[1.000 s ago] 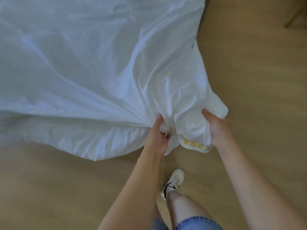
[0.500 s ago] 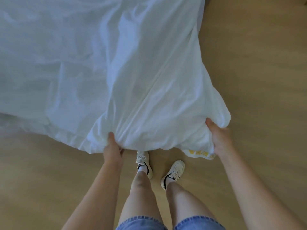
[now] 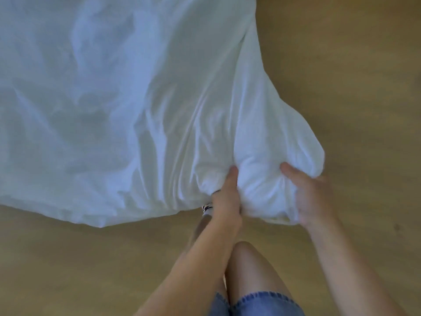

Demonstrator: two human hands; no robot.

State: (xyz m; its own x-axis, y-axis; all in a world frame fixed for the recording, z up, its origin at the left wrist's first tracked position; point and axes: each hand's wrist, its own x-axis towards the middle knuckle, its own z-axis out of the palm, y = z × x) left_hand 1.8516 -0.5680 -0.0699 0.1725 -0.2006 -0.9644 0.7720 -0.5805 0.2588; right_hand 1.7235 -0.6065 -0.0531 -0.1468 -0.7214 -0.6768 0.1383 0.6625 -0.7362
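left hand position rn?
Head view, lower centre: the left hand grips the near edge of the white sheet, just left of the right hand, with a bunched fold of sheet between them.

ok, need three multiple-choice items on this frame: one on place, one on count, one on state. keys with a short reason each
1. Where on the white sheet does the right hand have its grip?
A. the near right corner
B. the far edge
C. the centre

2. How many hands hold the sheet?
A. none
B. one
C. two

3. How does the cloth lie at the left hand?
A. spread flat
B. bunched into folds
C. rolled into a tube

Key:
1 A: the sheet's corner bulges over that hand, out over the wooden floor.
2 C: both hands curl into the cloth.
3 B: creases fan out from the left thumb.
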